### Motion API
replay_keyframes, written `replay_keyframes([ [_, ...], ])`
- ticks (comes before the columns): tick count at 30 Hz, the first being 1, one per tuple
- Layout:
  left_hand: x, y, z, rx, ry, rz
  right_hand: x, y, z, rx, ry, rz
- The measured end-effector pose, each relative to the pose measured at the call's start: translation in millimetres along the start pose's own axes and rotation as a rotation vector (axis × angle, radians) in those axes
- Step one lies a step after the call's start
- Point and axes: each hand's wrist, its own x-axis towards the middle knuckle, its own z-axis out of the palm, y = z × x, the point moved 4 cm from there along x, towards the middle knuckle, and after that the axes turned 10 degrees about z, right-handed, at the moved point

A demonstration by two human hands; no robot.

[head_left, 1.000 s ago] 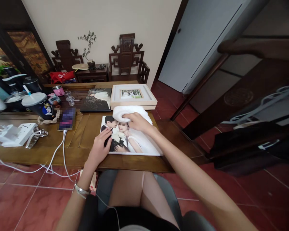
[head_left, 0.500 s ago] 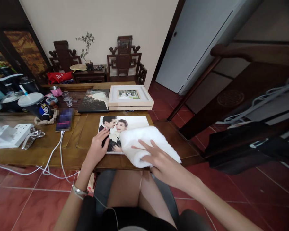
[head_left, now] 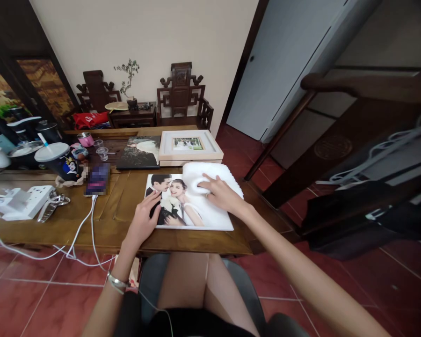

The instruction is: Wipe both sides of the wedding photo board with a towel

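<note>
A large wedding photo print (head_left: 196, 216) lies flat on the wooden table (head_left: 119, 234) in front of me. My left hand (head_left: 143, 220) rests on its left edge with fingers stretched flat, holding it down. My right hand (head_left: 221, 194) presses a white fluffy cloth (head_left: 214, 175) onto the print's upper right part, fingers spread over the cloth. Behind the print stand a white framed photo (head_left: 189, 145) and a dark photo print (head_left: 140, 152).
To the left on the table are a phone (head_left: 97, 180) on a white cable, a white power strip (head_left: 31, 201), a lidded cup (head_left: 58, 161) and small cups. Carved wooden chairs (head_left: 180, 96) stand by the wall. A dark wooden rack (head_left: 354, 154) is on the right.
My right hand has swept the cloth from the print's top down to its lower right and back up to the upper right. My left hand has stayed on the left edge.
</note>
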Motion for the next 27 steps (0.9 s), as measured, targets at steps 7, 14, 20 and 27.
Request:
replay_keyframes([
  [7, -0.5, -0.3, 1.6, -0.001, -0.001, -0.008, -96.2, -44.2, 1.9, -0.021, -0.082, -0.109],
  [14, 0.3, 1.7, 0.2, 0.014, -0.013, -0.003, -122.8, -60.0, -4.6, 0.048, -0.152, -0.215],
  [20, 0.1, 0.9, 0.3, 0.005, -0.019, -0.004, -49.4, -25.9, -0.5, -0.009, -0.098, -0.15],
  [27, -1.3, -0.9, 0.8, 0.014, -0.019, 0.001, 12.2, -5.0, 4.5, -0.061, -0.01, -0.063],
])
